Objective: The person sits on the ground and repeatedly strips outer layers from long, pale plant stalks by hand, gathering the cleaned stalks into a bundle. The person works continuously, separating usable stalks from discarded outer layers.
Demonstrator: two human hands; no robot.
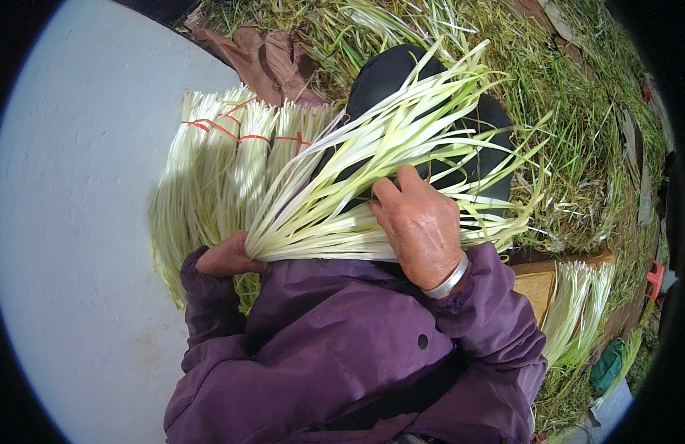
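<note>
A loose bunch of pale yellow-green chives (342, 194) lies fanned out across my lap, its leaf tips spread to the upper right. My left hand (231, 256) grips the gathered end of the bunch, its fingers mostly hidden behind the stems. My right hand (417, 222), with a silver bangle (449, 277) at the wrist, rests among the leaves with bent fingers; whether it pinches any leaf cannot be told. Close to the left hand, several bundles of pale chives (209, 166) lie side by side, tied with red bands (256, 137) near their stem ends.
A pale flat surface (87, 222) fills the left. Brown cloth (264, 61) lies beyond the bundles. Loose green leaves and straw (586, 150) cover the ground at the right. More pale chives (578, 311) lie beside a cardboard piece (534, 291), with a green cloth-like item (607, 366) beyond.
</note>
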